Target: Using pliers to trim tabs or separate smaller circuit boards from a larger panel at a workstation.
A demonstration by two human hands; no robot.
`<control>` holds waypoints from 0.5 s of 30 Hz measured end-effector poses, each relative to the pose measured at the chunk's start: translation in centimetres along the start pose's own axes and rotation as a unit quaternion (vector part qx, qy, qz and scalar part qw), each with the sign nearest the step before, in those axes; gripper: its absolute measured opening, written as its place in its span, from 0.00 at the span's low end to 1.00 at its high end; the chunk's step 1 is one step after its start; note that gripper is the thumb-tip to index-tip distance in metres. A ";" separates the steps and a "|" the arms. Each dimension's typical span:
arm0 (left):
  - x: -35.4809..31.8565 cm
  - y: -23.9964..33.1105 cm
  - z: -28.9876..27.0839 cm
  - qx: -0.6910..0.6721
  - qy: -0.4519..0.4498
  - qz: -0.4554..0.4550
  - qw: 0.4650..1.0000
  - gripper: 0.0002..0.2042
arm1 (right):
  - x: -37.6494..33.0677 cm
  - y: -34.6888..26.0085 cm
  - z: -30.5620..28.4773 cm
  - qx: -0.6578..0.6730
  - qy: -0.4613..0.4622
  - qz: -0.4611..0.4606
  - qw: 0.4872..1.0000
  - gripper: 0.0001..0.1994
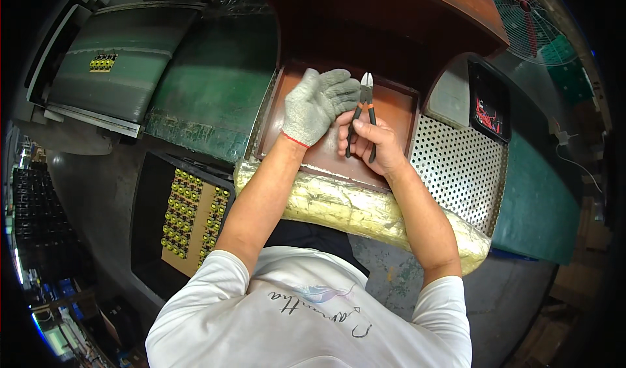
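Note:
My left hand (313, 104) wears a grey knit glove with a red cuff edge. Its palm is turned up, with the thumb and fingers stretched out and nothing lying on it. Bare of any glove, my right hand (378, 141) grips a pair of diagonal cutters (366, 101) by the black and orange handles. The cutters' bright jaws point away from me, close beside the gloved fingertips. Both hands are over a reddish-brown tray (339, 159) under a dark red hood.
Gold padding (326, 202) lines the tray's front edge. A perforated metal plate (456, 166) and a black bin (489, 101) with red pieces lie right. Left, a crate (147, 218) holds yellow-and-black circuit boards (186, 215); another board (103, 62) rests on a green belt (130, 88). A fan (525, 22) stands far right.

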State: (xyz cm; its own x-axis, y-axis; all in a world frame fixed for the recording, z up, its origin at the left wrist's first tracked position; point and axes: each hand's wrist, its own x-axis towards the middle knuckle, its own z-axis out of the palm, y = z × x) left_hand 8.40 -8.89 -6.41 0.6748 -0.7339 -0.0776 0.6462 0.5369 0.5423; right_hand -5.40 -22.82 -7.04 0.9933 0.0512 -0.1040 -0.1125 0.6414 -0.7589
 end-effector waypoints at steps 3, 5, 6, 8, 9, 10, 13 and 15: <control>-0.3 -0.4 -0.4 0.107 -0.084 0.009 0.991 0.27 | -0.2 0.0 0.2 0.026 -0.058 0.036 0.997 0.16; -0.5 -0.4 -0.2 0.103 -0.109 -0.002 0.989 0.24 | -0.4 0.0 0.4 0.015 -0.072 0.069 0.995 0.17; -0.6 -0.2 0.0 0.100 -0.133 -0.013 0.986 0.21 | -0.5 -0.1 0.5 0.015 -0.071 0.070 0.995 0.17; -0.6 -0.2 -0.1 0.095 -0.158 -0.025 0.983 0.18 | -0.5 -0.3 0.8 0.011 -0.070 0.070 0.995 0.17; -0.6 -0.2 -0.2 0.113 -0.147 -0.025 0.982 0.18 | -0.6 -0.3 0.8 0.009 -0.070 0.071 0.995 0.18; -0.5 -0.2 -0.2 0.131 -0.137 -0.025 0.982 0.17 | -0.5 -0.2 0.9 0.009 -0.070 0.071 0.995 0.18; -0.5 -0.3 -0.3 0.155 -0.125 -0.026 0.980 0.17 | -0.4 0.2 0.9 0.001 -0.066 0.071 0.995 0.18; -0.7 -0.1 0.0 0.169 -0.123 -0.025 0.978 0.17 | -0.3 0.2 0.7 0.002 -0.068 0.072 0.995 0.19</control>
State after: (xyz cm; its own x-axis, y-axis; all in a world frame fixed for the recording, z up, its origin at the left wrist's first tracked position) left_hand 7.87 -8.42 -6.44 0.5121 -0.8561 0.0701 0.4931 0.3598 0.7921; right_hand -5.75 -22.13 -6.70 0.9614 0.2456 -0.1241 -0.2547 0.6236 -0.7391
